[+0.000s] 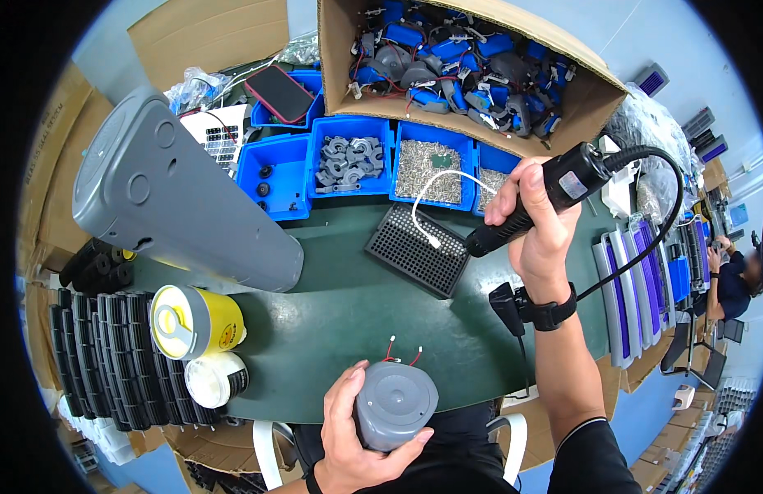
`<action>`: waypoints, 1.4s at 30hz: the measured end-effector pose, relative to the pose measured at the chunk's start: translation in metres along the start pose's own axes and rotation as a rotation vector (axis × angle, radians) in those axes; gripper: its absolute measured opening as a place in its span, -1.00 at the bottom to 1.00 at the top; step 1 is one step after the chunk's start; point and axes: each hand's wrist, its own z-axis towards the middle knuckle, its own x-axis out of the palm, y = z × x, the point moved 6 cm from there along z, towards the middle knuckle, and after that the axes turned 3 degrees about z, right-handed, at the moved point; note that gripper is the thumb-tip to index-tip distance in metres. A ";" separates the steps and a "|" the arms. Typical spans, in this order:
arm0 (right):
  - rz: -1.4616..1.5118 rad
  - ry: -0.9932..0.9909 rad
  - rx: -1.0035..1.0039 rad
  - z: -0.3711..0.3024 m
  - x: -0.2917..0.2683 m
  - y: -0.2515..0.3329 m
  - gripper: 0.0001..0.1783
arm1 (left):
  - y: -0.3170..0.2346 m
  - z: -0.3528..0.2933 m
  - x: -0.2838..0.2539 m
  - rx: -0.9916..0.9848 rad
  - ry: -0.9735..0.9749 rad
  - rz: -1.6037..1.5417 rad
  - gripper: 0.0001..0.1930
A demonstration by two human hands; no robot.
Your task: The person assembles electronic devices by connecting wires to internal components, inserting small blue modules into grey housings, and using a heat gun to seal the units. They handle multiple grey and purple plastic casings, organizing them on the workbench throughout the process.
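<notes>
My left hand (353, 449) is wrapped round a grey rounded plastic housing (396, 399) at the table's near edge. Thin red wires (391, 350) with small white plugs stick out from the housing's far side. Raised over the right half of the table, my right hand (546, 235) grips a black corded electric screwdriver (572, 179), its nose pointing left and down. Below that nose is a black perforated tray (418, 251). A white cable (423, 193) arcs from the tray toward my right fingers; whether they touch it I cannot tell.
Blue bins (270, 173) of screws and grey parts line the back, below a carton (472, 123) of blue and grey parts. A tall grey casing (184, 193) leans at left, near a yellow cup (196, 321) and white jar (215, 380). Another person (731, 276) sits far right.
</notes>
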 end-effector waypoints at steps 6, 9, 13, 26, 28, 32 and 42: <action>-0.066 0.034 0.007 0.000 -0.001 -0.001 -0.72 | 0.014 -0.007 0.008 0.054 0.048 0.007 0.14; -0.140 0.108 0.025 -0.004 0.004 -0.002 -0.70 | 0.015 -0.008 0.008 0.042 0.046 -0.010 0.14; -0.166 0.125 0.037 -0.007 0.012 0.002 -0.66 | 0.014 -0.006 0.008 0.050 0.058 -0.007 0.14; 0.384 0.298 0.272 -0.014 0.052 0.073 -0.37 | 0.015 -0.006 0.007 0.040 -0.029 -0.021 0.05; 0.529 0.252 0.428 -0.021 0.061 0.070 -0.33 | 0.012 -0.004 0.006 0.056 -0.026 -0.003 0.05; 0.602 0.204 0.602 -0.034 0.070 0.062 -0.30 | 0.013 -0.005 0.007 0.057 -0.027 -0.017 0.05; 0.555 0.204 0.654 -0.042 0.078 0.050 -0.30 | 0.010 -0.003 0.007 0.069 0.038 0.031 0.13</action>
